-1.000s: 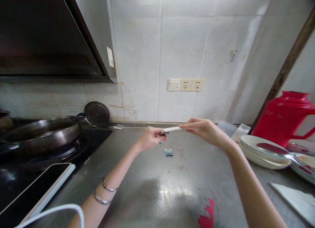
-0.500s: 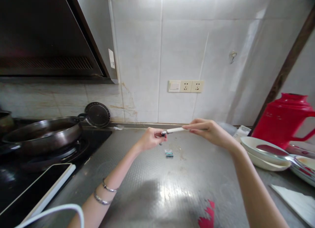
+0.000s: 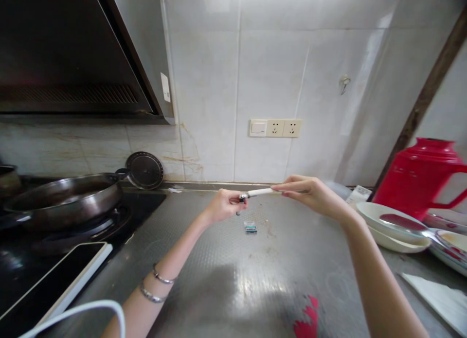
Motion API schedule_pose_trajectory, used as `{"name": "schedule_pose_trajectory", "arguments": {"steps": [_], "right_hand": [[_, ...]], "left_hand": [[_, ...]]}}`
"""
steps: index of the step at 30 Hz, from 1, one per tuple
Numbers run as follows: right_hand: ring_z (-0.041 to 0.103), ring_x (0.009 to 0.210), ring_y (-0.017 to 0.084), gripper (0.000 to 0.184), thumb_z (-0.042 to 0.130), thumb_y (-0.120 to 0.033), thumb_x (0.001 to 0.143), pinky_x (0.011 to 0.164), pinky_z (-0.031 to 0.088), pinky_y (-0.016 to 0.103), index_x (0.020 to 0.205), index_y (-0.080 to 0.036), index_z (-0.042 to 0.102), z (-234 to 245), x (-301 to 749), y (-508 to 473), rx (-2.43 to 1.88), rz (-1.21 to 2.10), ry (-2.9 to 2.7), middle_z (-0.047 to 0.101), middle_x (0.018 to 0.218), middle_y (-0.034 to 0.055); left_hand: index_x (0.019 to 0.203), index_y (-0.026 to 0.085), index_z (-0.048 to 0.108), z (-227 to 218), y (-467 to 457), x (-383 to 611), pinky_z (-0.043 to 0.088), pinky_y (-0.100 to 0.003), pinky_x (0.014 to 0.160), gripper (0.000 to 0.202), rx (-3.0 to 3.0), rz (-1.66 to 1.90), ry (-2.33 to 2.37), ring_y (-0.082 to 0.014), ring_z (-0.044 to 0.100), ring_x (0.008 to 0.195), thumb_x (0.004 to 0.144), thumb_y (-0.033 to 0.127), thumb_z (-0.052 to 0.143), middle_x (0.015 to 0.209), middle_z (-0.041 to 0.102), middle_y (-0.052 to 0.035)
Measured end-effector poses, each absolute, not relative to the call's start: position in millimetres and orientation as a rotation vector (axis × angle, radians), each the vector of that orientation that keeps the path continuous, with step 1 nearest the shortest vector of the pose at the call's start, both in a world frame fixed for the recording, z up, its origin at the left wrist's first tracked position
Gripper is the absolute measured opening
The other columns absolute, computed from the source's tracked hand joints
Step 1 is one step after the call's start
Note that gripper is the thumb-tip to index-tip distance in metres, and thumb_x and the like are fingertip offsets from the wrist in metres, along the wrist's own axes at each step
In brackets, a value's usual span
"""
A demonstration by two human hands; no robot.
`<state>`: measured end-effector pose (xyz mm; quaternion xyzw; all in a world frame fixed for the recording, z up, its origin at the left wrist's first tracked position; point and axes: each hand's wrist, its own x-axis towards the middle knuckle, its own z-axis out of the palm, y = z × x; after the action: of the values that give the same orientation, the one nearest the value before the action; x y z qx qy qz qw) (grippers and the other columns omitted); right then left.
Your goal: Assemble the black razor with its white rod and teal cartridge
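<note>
Above the middle of the counter, a slim white-handled tool (image 3: 260, 192), which looks like a razor, is held level between my hands. My left hand (image 3: 223, 204) pinches its small silver-and-black head end, and the fingers partly hide it. On the other end of the white handle, the fingers of my right hand (image 3: 310, 192) are closed, held fairly straight. Below them on the metal counter (image 3: 262, 270) lies a small clear piece with a teal and dark stripe (image 3: 250, 227), like a razor cartridge. Two silver bracelets (image 3: 156, 284) circle my left forearm.
A pan (image 3: 69, 199) sits on the black stove at left, with a phone (image 3: 58, 284) and white cable (image 3: 98, 306) nearer. Stacked bowls (image 3: 386, 238), a red jug (image 3: 416, 182) and a white paper (image 3: 438, 296) are at right. A red patch (image 3: 308, 321) marks the front.
</note>
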<state>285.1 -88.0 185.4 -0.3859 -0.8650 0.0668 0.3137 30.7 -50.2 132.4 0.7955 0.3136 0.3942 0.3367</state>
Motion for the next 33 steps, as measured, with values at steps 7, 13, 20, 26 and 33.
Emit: {"name": "schedule_pose_trajectory", "arguments": {"steps": [7,13,20,26,33], "right_hand": [[0.057,0.077,0.016,0.033,0.048,-0.040,0.085,0.069,0.043,0.028,0.110,-0.027,0.065,185,277,-90,-0.971,0.216,-2.290,0.062,0.091,0.0058],[0.056,0.076,0.016,0.035,0.048,-0.042,0.085,0.070,0.041,0.028,0.111,-0.025,0.064,183,290,-83,-1.043,0.243,-2.276,0.062,0.090,0.0057],[0.055,0.075,0.016,0.036,0.047,-0.043,0.085,0.069,0.040,0.027,0.111,-0.026,0.064,186,280,-89,-1.004,0.279,-2.304,0.061,0.089,0.0053],[0.056,0.076,0.017,0.040,0.046,-0.045,0.085,0.070,0.041,0.029,0.114,-0.025,0.063,178,286,-75,-1.060,0.273,-2.293,0.061,0.090,0.0061],[0.055,0.075,0.016,0.038,0.048,-0.046,0.084,0.069,0.042,0.028,0.111,-0.026,0.064,182,280,-83,-0.990,0.331,-2.310,0.062,0.089,0.0054]], "left_hand": [[0.070,0.011,0.063,127,-47,32,0.042,-0.018,0.056,0.009,2.115,1.027,0.813,-0.0075,0.052,0.055,0.069,0.019,0.060,0.061,0.057,0.0015],[0.070,0.011,0.063,129,-49,32,0.042,-0.017,0.058,0.008,2.125,1.035,0.808,-0.0084,0.054,0.059,0.069,0.019,0.061,0.063,0.059,0.0010],[0.071,0.011,0.065,126,-47,33,0.043,-0.018,0.059,0.009,2.147,1.038,0.799,-0.0092,0.055,0.062,0.068,0.019,0.061,0.066,0.061,0.0004],[0.069,0.012,0.064,130,-52,33,0.044,-0.018,0.061,0.008,2.165,1.036,0.819,-0.0096,0.055,0.062,0.069,0.019,0.061,0.065,0.061,0.0002],[0.071,0.011,0.065,129,-50,33,0.043,-0.018,0.059,0.008,2.172,1.041,0.834,-0.0089,0.053,0.059,0.068,0.018,0.061,0.064,0.060,0.0008]]}}
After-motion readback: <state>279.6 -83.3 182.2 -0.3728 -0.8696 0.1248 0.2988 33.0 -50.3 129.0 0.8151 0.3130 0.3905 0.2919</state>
